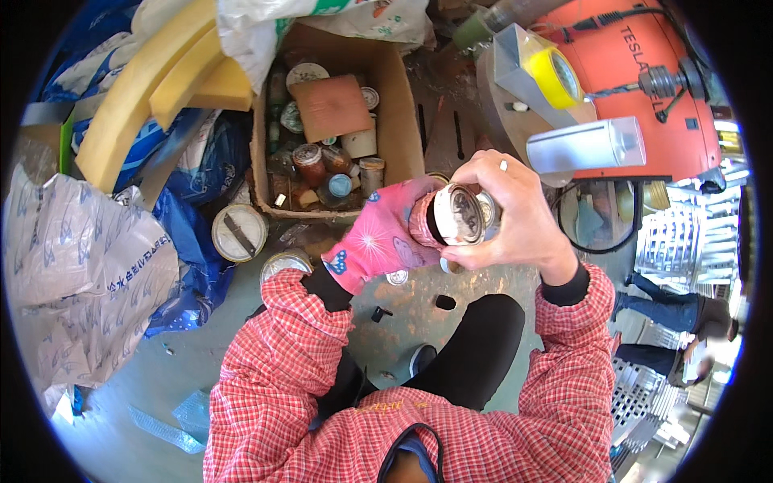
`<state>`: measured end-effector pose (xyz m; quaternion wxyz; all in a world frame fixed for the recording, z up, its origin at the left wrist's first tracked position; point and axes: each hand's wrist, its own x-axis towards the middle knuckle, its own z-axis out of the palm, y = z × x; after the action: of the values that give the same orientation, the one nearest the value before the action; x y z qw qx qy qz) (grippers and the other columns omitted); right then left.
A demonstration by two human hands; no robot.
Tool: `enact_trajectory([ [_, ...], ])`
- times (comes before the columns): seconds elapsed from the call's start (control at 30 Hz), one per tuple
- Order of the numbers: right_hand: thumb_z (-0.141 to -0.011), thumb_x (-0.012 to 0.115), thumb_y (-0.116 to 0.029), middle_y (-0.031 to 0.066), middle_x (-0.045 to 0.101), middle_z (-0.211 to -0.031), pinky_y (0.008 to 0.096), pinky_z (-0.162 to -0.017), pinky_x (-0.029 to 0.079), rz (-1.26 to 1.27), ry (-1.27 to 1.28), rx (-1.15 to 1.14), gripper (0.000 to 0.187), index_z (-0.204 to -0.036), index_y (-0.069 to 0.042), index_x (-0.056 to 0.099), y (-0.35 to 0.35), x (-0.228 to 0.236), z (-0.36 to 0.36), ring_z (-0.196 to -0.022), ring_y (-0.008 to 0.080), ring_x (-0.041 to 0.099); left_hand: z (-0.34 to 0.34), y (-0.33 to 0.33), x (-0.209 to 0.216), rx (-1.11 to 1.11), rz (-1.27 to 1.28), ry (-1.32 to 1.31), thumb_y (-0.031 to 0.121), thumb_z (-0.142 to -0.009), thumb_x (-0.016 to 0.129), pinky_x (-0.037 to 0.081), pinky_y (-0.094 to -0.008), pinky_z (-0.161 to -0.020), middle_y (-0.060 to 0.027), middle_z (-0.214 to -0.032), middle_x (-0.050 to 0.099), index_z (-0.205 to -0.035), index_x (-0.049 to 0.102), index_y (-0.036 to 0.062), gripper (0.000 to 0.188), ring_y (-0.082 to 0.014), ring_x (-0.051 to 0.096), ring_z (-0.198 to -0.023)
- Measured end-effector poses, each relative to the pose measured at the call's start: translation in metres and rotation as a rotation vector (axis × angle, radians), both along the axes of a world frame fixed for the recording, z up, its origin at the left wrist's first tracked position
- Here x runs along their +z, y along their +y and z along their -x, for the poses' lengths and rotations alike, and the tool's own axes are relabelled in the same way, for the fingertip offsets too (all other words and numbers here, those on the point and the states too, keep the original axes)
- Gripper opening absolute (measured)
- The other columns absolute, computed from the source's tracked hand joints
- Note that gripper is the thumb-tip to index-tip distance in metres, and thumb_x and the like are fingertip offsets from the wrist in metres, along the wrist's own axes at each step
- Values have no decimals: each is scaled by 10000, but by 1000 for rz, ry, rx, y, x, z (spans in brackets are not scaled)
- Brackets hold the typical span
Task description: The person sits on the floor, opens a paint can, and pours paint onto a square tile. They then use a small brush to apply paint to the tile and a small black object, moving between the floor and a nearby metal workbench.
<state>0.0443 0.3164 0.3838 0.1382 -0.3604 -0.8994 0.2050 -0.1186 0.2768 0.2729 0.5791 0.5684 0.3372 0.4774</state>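
Note:
My left hand (374, 233), in a pink patterned glove, is closed round a reddish, stained can (422, 219) with a dark gap at its edge. Bare and with a ring on one finger, my right hand (503, 211) grips a pale, round, stained tin (462, 214) by its sides. The two pieces meet or overlap in front of my chest; I cannot tell whether they are joined. Behind my left hand stands a cardboard box (398, 105) of jars and cans, with a flat reddish-brown block (331, 107) on top.
Round tins (240, 233) stand left of the box. At the right are an orange-red case (676, 133), a yellow tape roll (554, 78), a drill bit (616, 91) and a clear cylinder (586, 145). Plastic sacks (88, 249) fill the left. Two small black pieces (444, 302) lie on the floor.

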Motion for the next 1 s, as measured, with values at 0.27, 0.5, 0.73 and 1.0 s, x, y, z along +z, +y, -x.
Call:
enact_trajectory([
  [0.27, -554, 875, -330, 104, 560, -1144, 284, -927, 415, 629, 687, -405, 821, -1193, 8, 486, -24, -2, -91, -1012, 157, 552, -31, 14, -4, 104, -478, 48, 215, -537, 883, 419, -386, -887, -91, -1040, 579, -1070, 593, 95, 619, -286, 537, -996],
  [0.5, -568, 866, -219, 76, 540, -1194, 298, -966, 422, 679, 772, -670, 785, -1213, -9, 472, -70, -43, -158, -1109, 168, 533, -57, 9, -5, 6, -412, -48, 275, -521, 919, 423, -357, -866, -69, -1011, 580, -1119, 546, 65, 736, -218, 536, -978],
  [0.73, -629, 815, -56, 43, 569, -1162, 281, -913, 472, 865, 781, -921, 731, -1267, -9, 462, -150, -103, -271, -1059, 153, 568, -94, -17, -18, -48, -194, -59, 231, -516, 914, 438, -359, -912, -99, -1065, 577, -1100, 580, 84, 689, -248, 547, -1053],
  [1.0, -725, 722, 39, 34, 602, -1134, 284, -870, 499, 970, 928, -1275, 580, -1261, -43, 514, -280, -303, -370, -1034, 151, 580, -152, -56, -53, -323, -245, 372, 229, -529, 885, 447, -385, -881, -89, -1080, 596, -1114, 582, 109, 669, -281, 553, -1027],
])
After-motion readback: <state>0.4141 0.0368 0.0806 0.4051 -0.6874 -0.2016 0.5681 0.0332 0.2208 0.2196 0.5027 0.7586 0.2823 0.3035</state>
